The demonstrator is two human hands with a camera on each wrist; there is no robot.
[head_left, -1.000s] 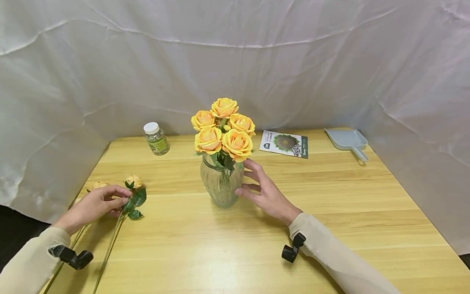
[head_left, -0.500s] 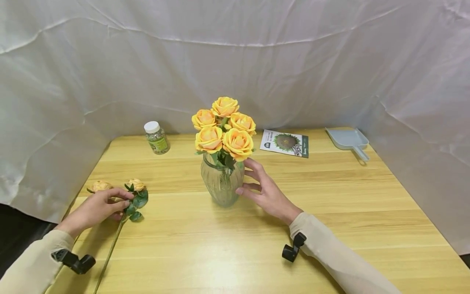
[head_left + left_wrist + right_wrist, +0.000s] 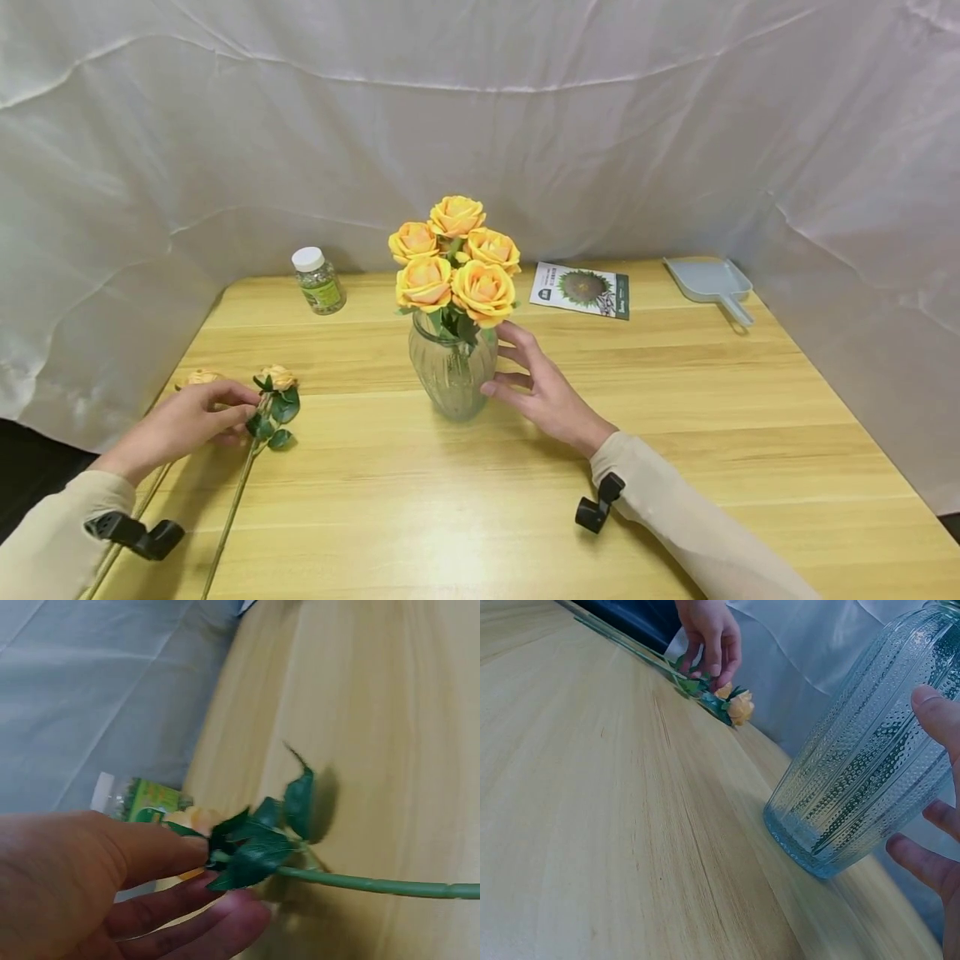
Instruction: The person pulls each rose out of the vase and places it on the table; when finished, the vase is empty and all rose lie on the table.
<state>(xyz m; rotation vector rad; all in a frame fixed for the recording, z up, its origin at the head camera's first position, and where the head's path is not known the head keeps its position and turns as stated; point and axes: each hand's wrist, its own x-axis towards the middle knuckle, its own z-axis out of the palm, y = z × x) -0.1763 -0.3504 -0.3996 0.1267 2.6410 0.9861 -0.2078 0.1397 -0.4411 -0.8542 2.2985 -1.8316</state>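
Note:
A ribbed clear glass vase (image 3: 453, 379) stands upright at mid-table, holding several yellow roses (image 3: 484, 292). My right hand (image 3: 551, 396) holds its right side, thumb in front and fingers curving towards the back; the right wrist view shows the thumb over the glass (image 3: 862, 750). At the left, two more yellow roses lie with long stems towards the front edge. My left hand (image 3: 191, 421) is beside the nearer rose (image 3: 279, 377), fingertips close to its leaves and stem. In the left wrist view, thumb and fingers are spread around the leaves (image 3: 259, 851). The hand partly covers the farther rose (image 3: 202, 377).
A white-capped jar (image 3: 320, 283) with a green label stands at the back left. A seed packet (image 3: 580, 290) with a picture on it lies behind the vase to the right. A light-blue dustpan (image 3: 710, 283) lies at the back right corner. Pale cloth (image 3: 480, 125) walls the table.
The nearer loose rose shifted slightly right and down, then stayed in place. My left hand has drawn back a little to the left from its stem. The right hand and vase look unchanged.

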